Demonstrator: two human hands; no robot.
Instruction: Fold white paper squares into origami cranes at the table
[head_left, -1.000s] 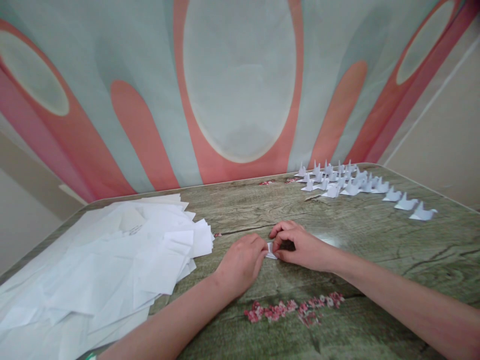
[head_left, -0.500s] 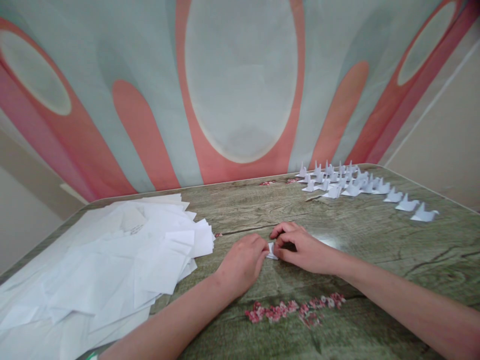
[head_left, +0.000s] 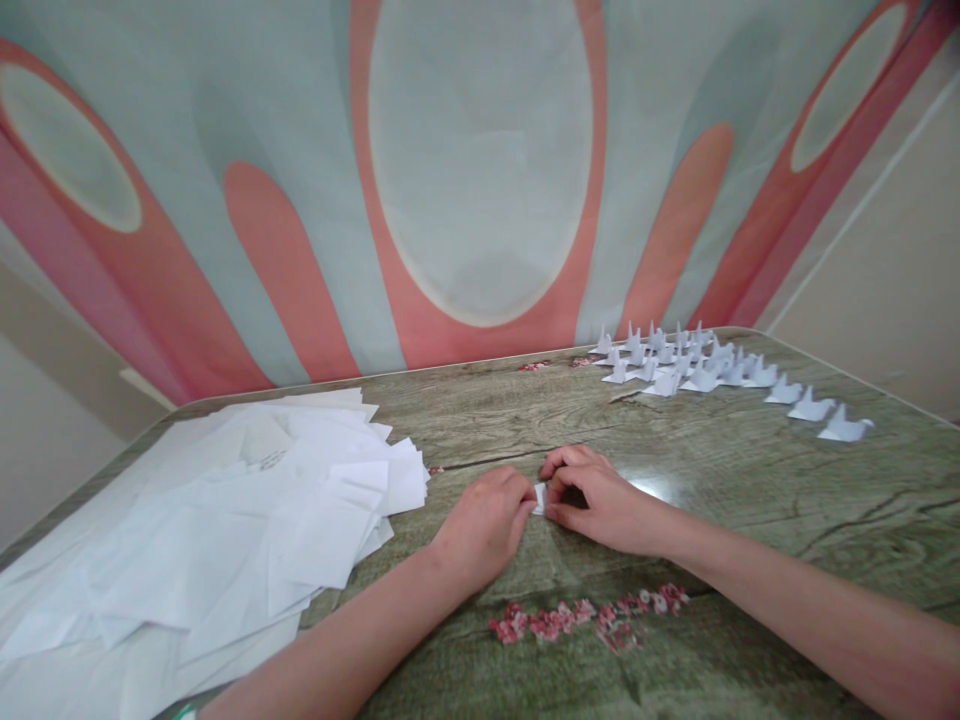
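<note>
From where I stand, I can see two bare hands close together over the middle of a tabletop (head_left: pixel 750 560) that looks like wood. Between them is a little folded white paper (head_left: pixel 539 498). The left hand (head_left: pixel 484 525) has its grip pinched on one end of it, finger and thumb together. The right hand (head_left: pixel 604 500) has its grip pinched on the other end, with a round gap behind its finger and thumb. The fingers hide part of the paper, so I can't see its whole shape. To the left is a big messy pile of white paper (head_left: pixel 217 530). At the far right, lots of small white paper birds (head_left: pixel 701 376) stand near each other. Pink and white flowers (head_left: pixel 551 622) show on the tabletop, nearer than the hands. Behind is a wall (head_left: pixel 480 160) with big pink and pale shapes.
</note>
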